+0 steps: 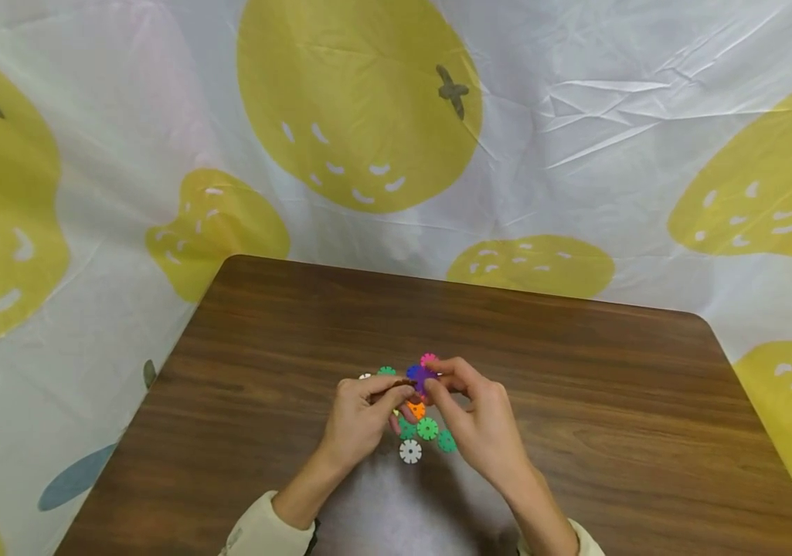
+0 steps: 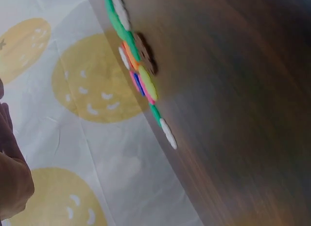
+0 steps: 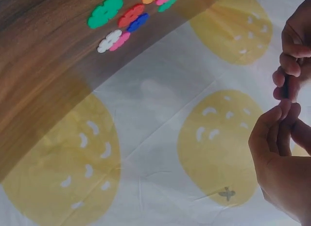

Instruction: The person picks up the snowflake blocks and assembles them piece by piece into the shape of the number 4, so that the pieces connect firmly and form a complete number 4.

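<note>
Both hands meet over a group of notched plastic discs. My left hand [image 1: 361,421] pinches a dark brown notched disc [image 1: 406,383] between thumb and fingers. A purple notched disc [image 1: 425,378] is at the fingertips of my right hand [image 1: 482,421], held close against the brown one. Whether the two are joined cannot be made out. In the right wrist view, the right hand [image 3: 282,153] and left hand [image 3: 297,51] are fingertip to fingertip, with a dark piece [image 3: 285,87] between the left fingers. Only part of a hand [image 2: 14,172] shows in the left wrist view.
Loose discs lie on the brown wooden table [image 1: 611,401], partly under the hands: a white disc [image 1: 410,452], several green ones [image 1: 426,428], an orange disc [image 1: 416,409] and a pink disc [image 1: 428,360]. A patterned cloth [image 1: 576,154] hangs behind the table.
</note>
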`<state>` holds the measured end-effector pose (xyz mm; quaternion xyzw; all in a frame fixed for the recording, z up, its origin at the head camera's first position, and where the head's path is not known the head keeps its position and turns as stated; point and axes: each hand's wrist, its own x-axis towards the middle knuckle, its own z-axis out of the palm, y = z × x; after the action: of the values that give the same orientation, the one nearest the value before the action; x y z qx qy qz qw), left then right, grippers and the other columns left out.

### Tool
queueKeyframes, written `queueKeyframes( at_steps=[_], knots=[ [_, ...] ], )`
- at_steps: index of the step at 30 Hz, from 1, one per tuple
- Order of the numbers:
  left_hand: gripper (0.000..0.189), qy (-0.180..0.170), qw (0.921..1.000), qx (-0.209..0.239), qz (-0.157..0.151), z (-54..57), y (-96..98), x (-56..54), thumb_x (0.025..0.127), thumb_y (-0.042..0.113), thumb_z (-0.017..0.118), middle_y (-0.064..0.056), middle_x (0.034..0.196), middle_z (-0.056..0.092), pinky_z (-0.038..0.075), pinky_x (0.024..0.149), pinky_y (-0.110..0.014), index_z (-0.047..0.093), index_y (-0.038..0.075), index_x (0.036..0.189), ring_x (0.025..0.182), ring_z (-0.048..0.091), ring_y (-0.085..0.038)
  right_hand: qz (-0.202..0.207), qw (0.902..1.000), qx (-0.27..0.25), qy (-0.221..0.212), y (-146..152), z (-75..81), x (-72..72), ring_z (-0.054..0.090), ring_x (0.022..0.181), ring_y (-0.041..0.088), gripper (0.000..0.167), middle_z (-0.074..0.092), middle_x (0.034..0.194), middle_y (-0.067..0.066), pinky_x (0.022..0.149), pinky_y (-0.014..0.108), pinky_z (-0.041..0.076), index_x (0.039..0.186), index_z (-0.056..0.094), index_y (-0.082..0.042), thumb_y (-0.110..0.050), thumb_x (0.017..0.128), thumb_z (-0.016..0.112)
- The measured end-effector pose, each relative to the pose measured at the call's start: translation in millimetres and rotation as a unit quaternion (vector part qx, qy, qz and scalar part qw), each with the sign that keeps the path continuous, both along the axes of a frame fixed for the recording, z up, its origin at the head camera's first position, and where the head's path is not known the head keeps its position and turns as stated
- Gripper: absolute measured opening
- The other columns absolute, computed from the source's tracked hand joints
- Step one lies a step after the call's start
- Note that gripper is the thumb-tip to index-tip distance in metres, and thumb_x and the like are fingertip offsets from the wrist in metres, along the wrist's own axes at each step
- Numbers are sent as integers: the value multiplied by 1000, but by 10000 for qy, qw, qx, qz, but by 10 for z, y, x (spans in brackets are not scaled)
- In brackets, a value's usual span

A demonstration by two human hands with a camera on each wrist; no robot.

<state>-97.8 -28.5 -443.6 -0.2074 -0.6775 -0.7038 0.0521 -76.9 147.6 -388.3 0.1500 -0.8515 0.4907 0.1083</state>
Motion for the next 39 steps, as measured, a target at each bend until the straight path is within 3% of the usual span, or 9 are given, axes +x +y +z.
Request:
queueKeyframes(
  at_steps=[3, 7, 10, 14, 18, 25, 31, 39],
  knots=[
    [15, 128, 9999, 56, -11, -2, 2, -6, 98, 3, 67, -27, 79, 74, 56, 45, -34, 76, -8, 101, 58, 70, -5, 8, 9999, -26, -126, -22, 15, 0, 75, 80, 13, 17, 79, 85, 4, 58, 22, 58, 113, 71, -5, -4, 96, 69],
    [16, 207, 9997, 70, -80, -8, -8, -11, 98, 3, 66, -28, 83, 75, 58, 47, -34, 76, -9, 104, 61, 74, -20, -72, 9989, -150, -433, -45, 15, -6, 74, 80, 11, 16, 79, 85, 4, 50, 23, 53, 112, 71, -6, -6, 97, 69],
    [18, 54, 9999, 26, -132, -28, -40, 3, 99, 3, 66, -27, 87, 76, 60, 50, -34, 75, -9, 107, 64, 75, -21, -36, 9976, -213, -651, -48, -6, -3, 74, 83, 11, 17, 78, 86, 2, 61, 23, 57, 114, 71, -7, -9, 98, 69],
    [20, -357, 9989, -159, -273, -43, -106, 33, 99, 7, 67, -25, 90, 77, 62, 57, -36, 75, -8, 110, 69, 74, -13, 105, 9962, -250, -825, -34, -69, 9, 73, 85, 10, 18, 77, 85, -3, 83, 27, 59, 118, 70, -10, -14, 100, 68],
    [24, -726, 9958, -382, -402, -19, -156, 48, 99, 11, 68, -24, 97, 77, 62, 63, -35, 74, -5, 115, 74, 72, -11, 163, 9970, -233, -718, -38, -140, 19, 72, 83, 9, 19, 77, 84, -6, 83, 28, 60, 119, 70, -13, -17, 101, 67],
    [28, -1065, 9925, -403, -447, 7, -158, 75, 99, 12, 69, -27, 105, 75, 62, 66, -32, 70, -4, 122, 79, 72, -11, 295, 9988, -83, -381, -49, -182, 33, 73, 82, 9, 20, 79, 88, -2, 75, 28, 60, 120, 71, -15, -19, 102, 66],
    [25, -1123, 9926, -331, -336, 5, -167, 83, 99, 12, 69, -27, 99, 75, 61, 65, -28, 71, -3, 118, 76, 72, -11, 174, 9996, 114, -213, -6, -144, 41, 72, 79, 8, 22, 78, 85, -4, 69, 26, 58, 122, 72, -16, -21, 102, 67],
    [25, -976, 9947, -263, -161, 41, -207, 86, 98, 9, 69, -29, 90, 74, 59, 63, -25, 70, -7, 118, 72, 71, -5, -167, 9989, 446, 28, 152, -159, 17, 72, 79, 6, 22, 76, 84, -10, 71, 26, 58, 121, 72, -18, -20, 99, 71]
  ],
)
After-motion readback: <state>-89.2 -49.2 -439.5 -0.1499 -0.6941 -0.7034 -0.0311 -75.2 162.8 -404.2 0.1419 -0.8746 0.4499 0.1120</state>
